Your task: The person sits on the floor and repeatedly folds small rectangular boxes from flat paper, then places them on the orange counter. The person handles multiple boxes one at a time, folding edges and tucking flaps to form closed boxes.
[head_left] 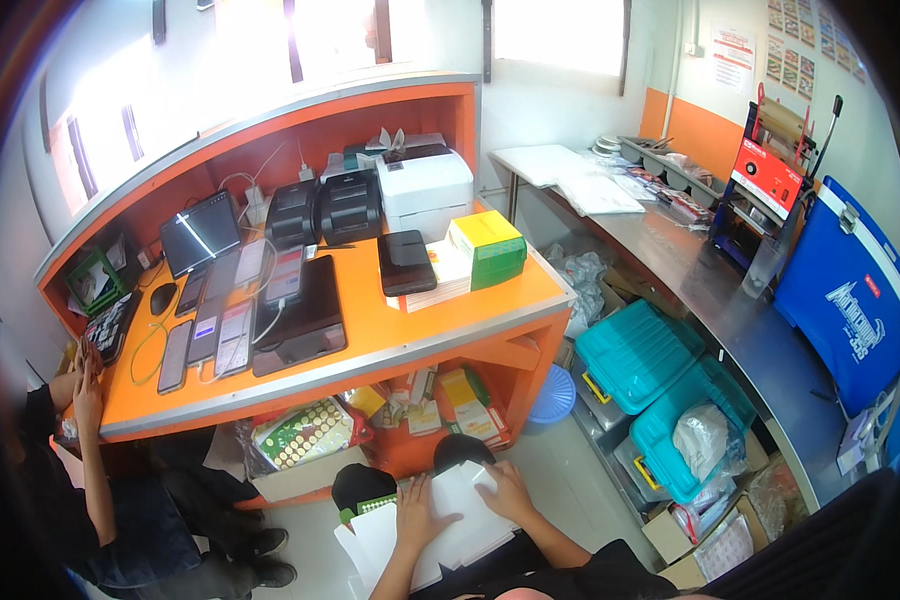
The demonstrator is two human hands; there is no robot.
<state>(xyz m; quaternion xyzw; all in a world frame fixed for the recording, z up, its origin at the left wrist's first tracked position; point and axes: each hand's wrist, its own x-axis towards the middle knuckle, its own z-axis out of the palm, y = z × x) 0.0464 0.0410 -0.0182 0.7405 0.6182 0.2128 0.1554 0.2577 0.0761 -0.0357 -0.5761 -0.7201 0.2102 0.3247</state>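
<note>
A loose stack of white paper sheets point(465, 520) lies across my lap, with several sheets fanned out to the left. My left hand point(425, 515) rests flat on the stack, its thumb spread to the right. At the upper right edge of the paper, my right hand point(507, 495) is closed on a sheet, its thumb on top and its fingertips partly hidden. A green patterned piece point(373, 505) shows beside the paper at my left knee. Whether the sheets are single or folded, I cannot tell.
Ahead stands an orange counter point(510, 312) with several phones, a white printer point(425, 190) and a yellow-green box point(487, 245). At left, a seated person point(80, 440) handles something at the counter. Teal-lidded bins point(635, 355) and a blue cooler point(845, 300) are at right.
</note>
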